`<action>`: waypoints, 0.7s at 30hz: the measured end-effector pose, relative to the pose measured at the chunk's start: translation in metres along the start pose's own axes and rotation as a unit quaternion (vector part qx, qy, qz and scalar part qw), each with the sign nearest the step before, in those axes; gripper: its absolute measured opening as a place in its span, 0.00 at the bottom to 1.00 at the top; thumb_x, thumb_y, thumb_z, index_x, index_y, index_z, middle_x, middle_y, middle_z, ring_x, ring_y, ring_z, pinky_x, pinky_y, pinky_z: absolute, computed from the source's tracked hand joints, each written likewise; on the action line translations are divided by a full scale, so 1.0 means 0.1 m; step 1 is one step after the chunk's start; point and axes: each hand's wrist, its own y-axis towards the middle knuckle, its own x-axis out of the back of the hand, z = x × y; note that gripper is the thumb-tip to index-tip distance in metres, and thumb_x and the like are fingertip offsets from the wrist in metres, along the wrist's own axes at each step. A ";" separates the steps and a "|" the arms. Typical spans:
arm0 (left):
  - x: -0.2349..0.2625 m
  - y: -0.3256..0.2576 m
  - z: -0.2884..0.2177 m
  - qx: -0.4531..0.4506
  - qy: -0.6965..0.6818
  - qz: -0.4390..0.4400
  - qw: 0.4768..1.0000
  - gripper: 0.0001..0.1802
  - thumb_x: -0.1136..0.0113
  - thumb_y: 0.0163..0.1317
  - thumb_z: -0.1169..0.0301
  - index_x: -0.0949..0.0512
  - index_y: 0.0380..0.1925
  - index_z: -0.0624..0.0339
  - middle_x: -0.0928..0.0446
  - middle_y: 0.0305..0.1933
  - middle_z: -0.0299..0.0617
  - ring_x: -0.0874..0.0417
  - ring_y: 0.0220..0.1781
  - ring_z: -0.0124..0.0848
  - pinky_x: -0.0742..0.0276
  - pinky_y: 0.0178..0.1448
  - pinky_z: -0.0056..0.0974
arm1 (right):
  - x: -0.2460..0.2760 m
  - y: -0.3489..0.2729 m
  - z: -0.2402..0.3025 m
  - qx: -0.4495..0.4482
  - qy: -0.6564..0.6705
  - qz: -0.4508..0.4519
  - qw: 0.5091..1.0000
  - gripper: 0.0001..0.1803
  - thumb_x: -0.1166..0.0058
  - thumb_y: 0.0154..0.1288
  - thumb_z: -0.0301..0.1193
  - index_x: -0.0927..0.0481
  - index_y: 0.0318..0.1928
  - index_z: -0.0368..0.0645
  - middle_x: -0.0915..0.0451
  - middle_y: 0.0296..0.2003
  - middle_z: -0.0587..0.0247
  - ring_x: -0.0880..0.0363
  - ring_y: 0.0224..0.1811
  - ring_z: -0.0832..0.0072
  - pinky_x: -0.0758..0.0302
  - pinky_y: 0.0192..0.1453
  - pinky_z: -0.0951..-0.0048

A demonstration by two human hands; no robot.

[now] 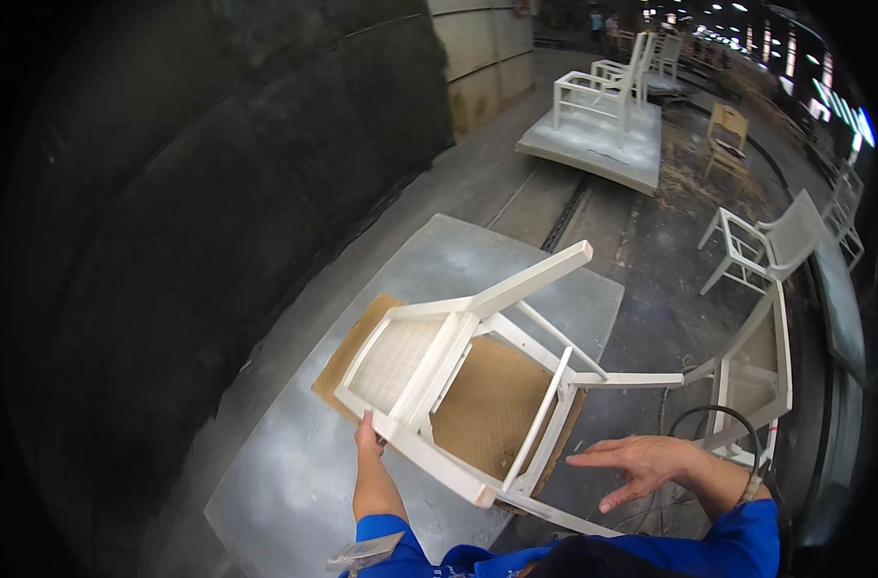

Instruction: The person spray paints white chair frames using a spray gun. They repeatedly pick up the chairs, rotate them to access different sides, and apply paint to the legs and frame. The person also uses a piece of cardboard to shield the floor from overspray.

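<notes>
A white-painted chair frame [427, 435] with a woven back panel lies tipped over in front of me, its legs sticking up and out to the right. My left hand [368, 438] is closed round the near edge of the chair's back, at its lower left. Beside the near legs, my right hand [641, 466] hovers in the air with its fingers apart and nothing in it. Under the chair is a brown cardboard sheet [497, 409], laid on a large grey platform [304, 462].
To the right stand another white chair [747, 371] and, farther off, a third [761, 241]. A dark hose [723, 409] loops by my right wrist. Ahead, a second platform [593, 149] carries white chairs along a floor track [566, 217]. A dark wall [217, 193] runs along the left.
</notes>
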 end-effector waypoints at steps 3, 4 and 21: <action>0.00 0.40 0.06 0.007 -0.127 0.062 0.990 0.36 0.41 0.73 0.46 0.29 0.68 0.63 0.22 0.65 0.52 0.19 0.65 0.50 0.20 0.66 0.57 | -0.02 0.29 0.08 0.027 0.044 0.002 0.999 0.57 0.32 0.63 0.58 0.50 0.83 0.52 0.32 0.70 0.40 0.25 0.68 0.45 0.23 0.68 0.49; -0.01 0.49 0.07 -0.005 -0.153 0.097 0.983 0.35 0.43 0.74 0.47 0.30 0.69 0.63 0.22 0.66 0.52 0.20 0.66 0.51 0.22 0.68 0.57 | -0.03 0.37 0.14 0.044 0.060 -0.021 0.997 0.58 0.32 0.63 0.57 0.51 0.83 0.52 0.33 0.71 0.41 0.26 0.69 0.46 0.22 0.67 0.50; -0.52 -0.88 -0.05 -0.053 -0.310 0.060 0.947 0.31 0.46 0.70 0.59 0.30 0.68 0.66 0.25 0.67 0.52 0.23 0.68 0.50 0.25 0.71 0.55 | 0.43 0.51 0.55 -0.079 0.225 -0.509 0.827 0.07 0.36 0.70 0.28 0.19 0.39 0.37 0.15 0.34 0.59 0.14 0.31 0.77 0.16 0.28 0.77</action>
